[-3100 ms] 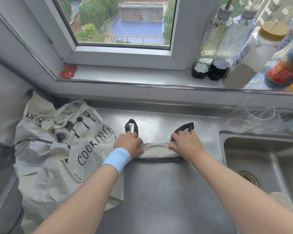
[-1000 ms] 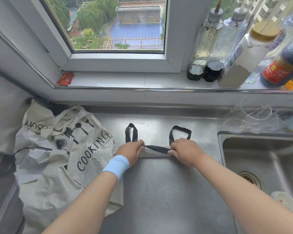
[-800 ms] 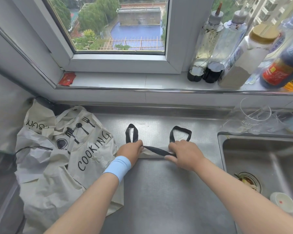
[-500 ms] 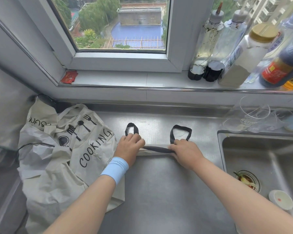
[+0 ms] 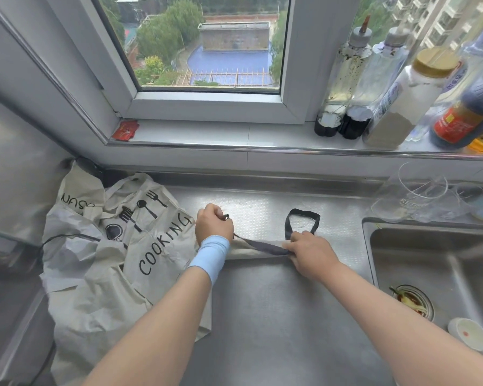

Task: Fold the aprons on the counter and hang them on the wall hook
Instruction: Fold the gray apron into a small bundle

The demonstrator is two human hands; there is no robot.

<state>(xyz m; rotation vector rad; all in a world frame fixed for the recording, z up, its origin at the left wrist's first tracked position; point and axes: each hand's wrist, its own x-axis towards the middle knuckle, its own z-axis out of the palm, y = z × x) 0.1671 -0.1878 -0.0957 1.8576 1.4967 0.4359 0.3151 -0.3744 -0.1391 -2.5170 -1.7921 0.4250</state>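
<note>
- left hand (image 5: 213, 222) is balled up into a fist around the black strap (image 5: 260, 246), knuckles up, lifted a bit off the steel, with a light blue wristband (image 5: 211, 253) just behind it
- right hand (image 5: 308, 253) is pinching down on the other end of that strap, fingers curled and pressed onto the folded apron (image 5: 248, 251)
- so the strap runs pretty much taut between the two fists, slanting down from left to right across the top of the roll
- folded apron is a narrow beige bundle lying flat on the counter (image 5: 276, 316), straight between the hands, near the middle of the worktop
- a black loop (image 5: 301, 220) of strap sticks up behind the right hand, lying on the dimpled part of the steel
- second apron (image 5: 109, 260) is a crumpled heap to the left, cream with "COOKING" and little utensil prints, part of it tucked under the left forearm, touching or nearly touching the rolled one, can't quite tell
- sink (image 5: 435, 268) is off to the right with a small white cup (image 5: 468, 333) in it and scraps in the drain
- clear glasses (image 5: 418, 196) sit behind the sink rim
- bottles (image 5: 374, 87) lined up on the window sill, plus a red sachet (image 5: 125, 130) at the sill's left end
</note>
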